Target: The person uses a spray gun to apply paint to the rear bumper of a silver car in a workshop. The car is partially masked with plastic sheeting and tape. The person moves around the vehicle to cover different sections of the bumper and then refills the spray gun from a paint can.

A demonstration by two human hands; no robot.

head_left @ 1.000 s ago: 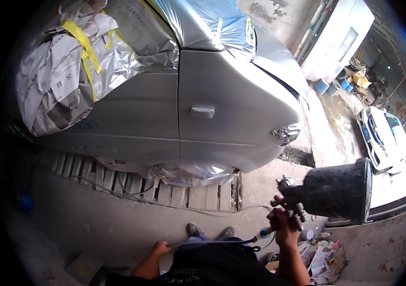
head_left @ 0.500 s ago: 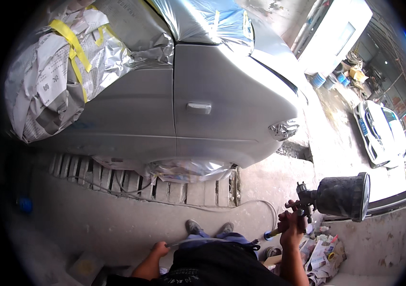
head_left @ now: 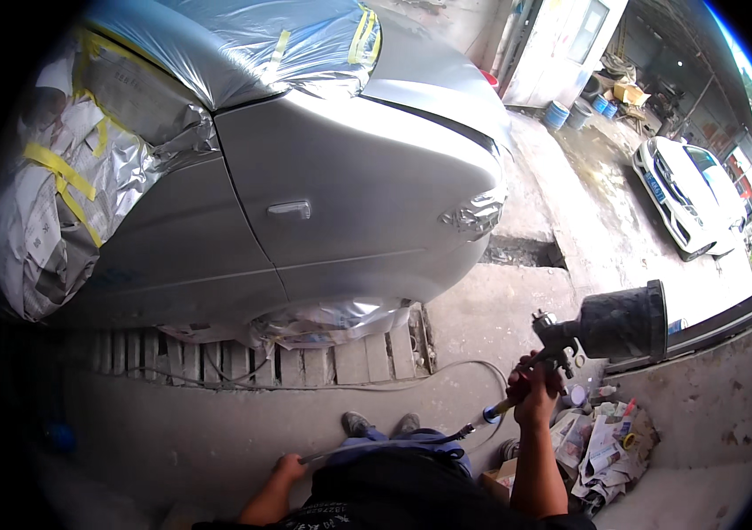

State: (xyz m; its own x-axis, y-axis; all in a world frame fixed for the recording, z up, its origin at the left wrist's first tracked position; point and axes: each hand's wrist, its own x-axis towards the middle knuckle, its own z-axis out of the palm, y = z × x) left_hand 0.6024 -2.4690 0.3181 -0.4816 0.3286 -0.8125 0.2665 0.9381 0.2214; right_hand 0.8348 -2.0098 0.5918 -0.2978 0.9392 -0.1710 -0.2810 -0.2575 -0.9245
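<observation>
My right hand is wrapped round the handle of a spray gun, held out to the right of my body. A large dark cup is fixed to the gun. From the gun's lower end an air hose runs left across my waist. My left hand is closed on that hose, low by my left side. In front of me stands a silver-grey car, its wheel wrapped in shiny masking film. Newspaper and yellow tape cover its left part; bluish film lies over the windscreen.
A slatted floor grate runs beneath the car's side, with the hose trailing along it. Crumpled newspapers lie by the wall at my right. A white car stands outside, near blue buckets. A floor pit opens beyond the bumper.
My view has turned toward the right, so the silver car sits further left and tilted. The spray gun appears slightly higher and further left. Both hands keep their hold.
</observation>
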